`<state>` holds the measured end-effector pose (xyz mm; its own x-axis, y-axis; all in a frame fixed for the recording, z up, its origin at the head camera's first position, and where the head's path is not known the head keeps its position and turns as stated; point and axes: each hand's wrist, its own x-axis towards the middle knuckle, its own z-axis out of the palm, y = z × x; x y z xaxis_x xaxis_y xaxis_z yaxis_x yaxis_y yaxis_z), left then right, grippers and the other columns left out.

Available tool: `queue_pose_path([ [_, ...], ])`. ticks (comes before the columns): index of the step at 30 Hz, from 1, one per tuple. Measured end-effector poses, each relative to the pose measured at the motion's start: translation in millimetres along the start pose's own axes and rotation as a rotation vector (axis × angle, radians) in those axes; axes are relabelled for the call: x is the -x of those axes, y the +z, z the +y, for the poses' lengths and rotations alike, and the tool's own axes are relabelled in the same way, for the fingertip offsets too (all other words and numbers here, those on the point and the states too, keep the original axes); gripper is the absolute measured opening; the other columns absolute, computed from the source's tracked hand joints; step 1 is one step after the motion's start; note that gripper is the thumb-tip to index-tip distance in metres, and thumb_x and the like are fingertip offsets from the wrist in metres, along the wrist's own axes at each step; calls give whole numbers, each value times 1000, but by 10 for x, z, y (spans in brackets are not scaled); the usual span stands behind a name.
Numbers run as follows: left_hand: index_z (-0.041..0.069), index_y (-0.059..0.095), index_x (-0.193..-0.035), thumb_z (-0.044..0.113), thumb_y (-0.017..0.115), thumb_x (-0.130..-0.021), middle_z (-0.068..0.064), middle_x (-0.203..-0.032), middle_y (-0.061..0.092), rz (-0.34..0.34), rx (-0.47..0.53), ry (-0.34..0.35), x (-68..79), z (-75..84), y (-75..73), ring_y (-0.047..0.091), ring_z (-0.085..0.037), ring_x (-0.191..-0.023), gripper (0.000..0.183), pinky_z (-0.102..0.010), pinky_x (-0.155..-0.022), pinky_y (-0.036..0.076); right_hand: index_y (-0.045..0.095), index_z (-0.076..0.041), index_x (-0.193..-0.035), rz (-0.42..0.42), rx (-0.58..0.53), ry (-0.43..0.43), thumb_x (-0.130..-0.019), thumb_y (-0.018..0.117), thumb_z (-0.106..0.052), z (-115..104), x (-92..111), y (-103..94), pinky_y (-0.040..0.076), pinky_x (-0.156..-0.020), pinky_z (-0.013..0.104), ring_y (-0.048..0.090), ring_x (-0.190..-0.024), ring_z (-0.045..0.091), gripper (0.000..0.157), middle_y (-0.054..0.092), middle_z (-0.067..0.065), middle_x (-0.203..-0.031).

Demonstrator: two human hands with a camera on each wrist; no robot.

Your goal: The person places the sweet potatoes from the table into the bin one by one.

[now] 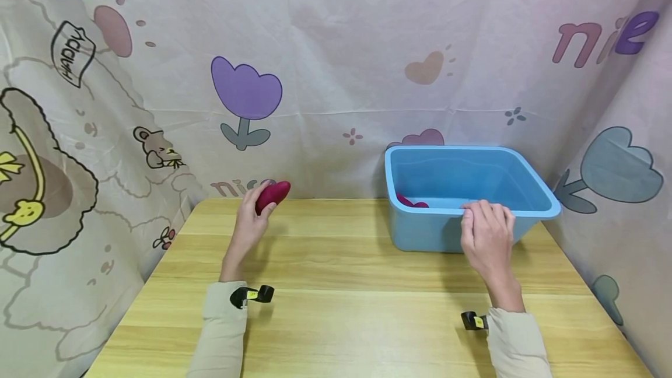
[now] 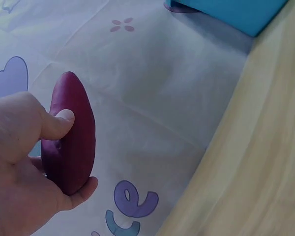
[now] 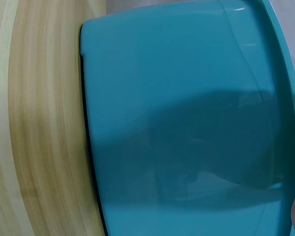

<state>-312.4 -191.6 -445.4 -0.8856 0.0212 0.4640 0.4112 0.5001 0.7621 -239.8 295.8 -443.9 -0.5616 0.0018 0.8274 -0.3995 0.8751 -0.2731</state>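
Observation:
A dark red, tapered sweet potato (image 1: 274, 196) is held by my left hand (image 1: 249, 219) above the back left of the table. The left wrist view shows the thumb on one side of the sweet potato (image 2: 73, 137) and fingertips around the other. My right hand (image 1: 488, 235) grips the front rim of a blue plastic tub (image 1: 436, 231), fingers curled over the edge. Similar dark red pieces (image 1: 411, 202) lie inside the tub at its left, partly hidden by the front wall. In the right wrist view the tub's outer wall (image 3: 137, 88) fills most of the picture, with only finger edges at the right.
The tub stands at the back right of a light wooden table (image 1: 336, 314). A printed cloth (image 1: 325, 74) hangs right behind the table and along both sides. Each sleeve carries a small black wrist camera, such as the left camera (image 1: 253, 295).

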Motion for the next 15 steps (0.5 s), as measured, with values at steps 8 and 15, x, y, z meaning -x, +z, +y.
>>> queue_pose_path([
  [8,0,47,-151,-5,63,-98,-25,-149,44,33,33,-24,1,122,15,45,-44,-131,56,-59,-108,39,66,-1,-95,-13,3,-4,-107,38,-20,1,9,-2,29,-98,63,51,-97,44,36,64,18,-95],
  [15,1,55,-144,-6,68,-94,-25,-141,51,80,40,26,11,274,62,49,-43,-126,53,-59,-104,42,66,0,-95,-5,-5,-12,-106,38,-19,-22,-2,-11,30,-97,63,51,-96,44,35,64,18,-94],
])
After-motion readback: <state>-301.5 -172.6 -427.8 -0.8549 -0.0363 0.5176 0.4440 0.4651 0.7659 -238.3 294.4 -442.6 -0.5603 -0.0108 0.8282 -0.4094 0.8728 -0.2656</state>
